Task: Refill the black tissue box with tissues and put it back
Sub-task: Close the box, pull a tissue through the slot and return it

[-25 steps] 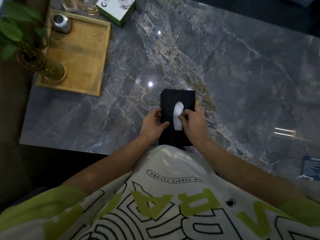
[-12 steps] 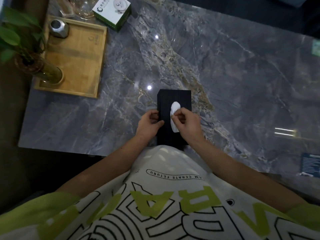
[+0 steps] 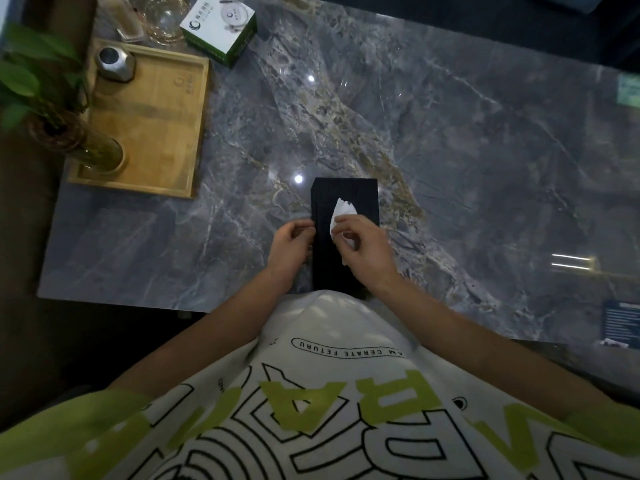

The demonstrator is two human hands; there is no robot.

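The black tissue box (image 3: 360, 195) lies flat on the grey marble table (image 3: 450, 150) near its front edge, long side pointing away from me. A white tissue (image 3: 341, 210) sticks up out of the slot in its top. My right hand (image 3: 363, 249) pinches this tissue between thumb and fingers above the box. My left hand (image 3: 291, 249) presses its fingers against the box's left side. The near end of the box is hidden behind my shirt.
At the far left a wooden tray (image 3: 162, 133) carries a metal canister (image 3: 116, 63) and a glass vase with a green plant (image 3: 97, 154). Behind it stand a green-and-white carton (image 3: 220, 27) and glassware (image 3: 162, 19). A dark leaflet (image 3: 621, 322) lies at the right edge.
My right hand has drawn the tissue up out of the slot, so more of it stands above the box. My left hand stays on the box's left side.
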